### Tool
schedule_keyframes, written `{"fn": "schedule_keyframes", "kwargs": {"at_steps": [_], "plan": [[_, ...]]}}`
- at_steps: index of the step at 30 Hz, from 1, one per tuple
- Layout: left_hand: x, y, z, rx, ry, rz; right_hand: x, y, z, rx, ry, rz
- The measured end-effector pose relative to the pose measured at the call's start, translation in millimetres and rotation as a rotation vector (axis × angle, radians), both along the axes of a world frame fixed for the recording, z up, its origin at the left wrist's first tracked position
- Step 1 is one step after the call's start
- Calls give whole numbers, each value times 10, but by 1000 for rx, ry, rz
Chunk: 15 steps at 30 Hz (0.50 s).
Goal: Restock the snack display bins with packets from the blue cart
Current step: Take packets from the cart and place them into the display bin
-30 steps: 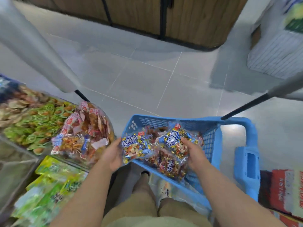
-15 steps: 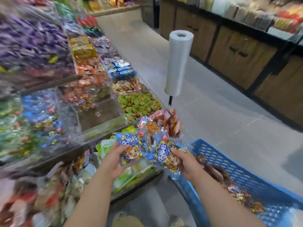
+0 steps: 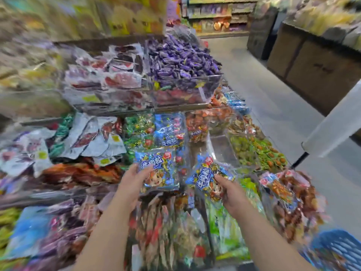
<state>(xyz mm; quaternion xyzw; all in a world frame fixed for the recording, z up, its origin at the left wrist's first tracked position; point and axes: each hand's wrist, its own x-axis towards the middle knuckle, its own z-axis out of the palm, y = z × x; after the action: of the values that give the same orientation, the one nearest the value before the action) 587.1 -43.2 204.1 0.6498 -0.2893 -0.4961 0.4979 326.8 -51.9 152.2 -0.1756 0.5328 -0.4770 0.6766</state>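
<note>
Snack packet (image 3: 158, 167) in left grip (image 3: 134, 181), second packet (image 3: 207, 176) in right grip (image 3: 232, 191)

At the right edge, a white roll of thin plastic bags (image 3: 332, 122), tilted, mounted atop a slim black pole (image 3: 299, 160) above the pale grey tiled floor (image 3: 263, 98). Across that floor, brown wooden cabinets (image 3: 312, 71) with dark seams between the doors. Far back, stocked shelves (image 3: 218, 16) in purple, orange and yellow, just beside a dark upright unit (image 3: 261, 32).
</note>
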Motion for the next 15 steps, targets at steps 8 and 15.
{"fn": "schedule_keyframes", "kwargs": {"at_steps": [8,15], "plan": [[229,-480,144,-118,-177,-208,129,-287,66,-18,17,-142],[-75,-1116,93,71,-272,-295,-229,-303,153,-19,66,-235]]}}
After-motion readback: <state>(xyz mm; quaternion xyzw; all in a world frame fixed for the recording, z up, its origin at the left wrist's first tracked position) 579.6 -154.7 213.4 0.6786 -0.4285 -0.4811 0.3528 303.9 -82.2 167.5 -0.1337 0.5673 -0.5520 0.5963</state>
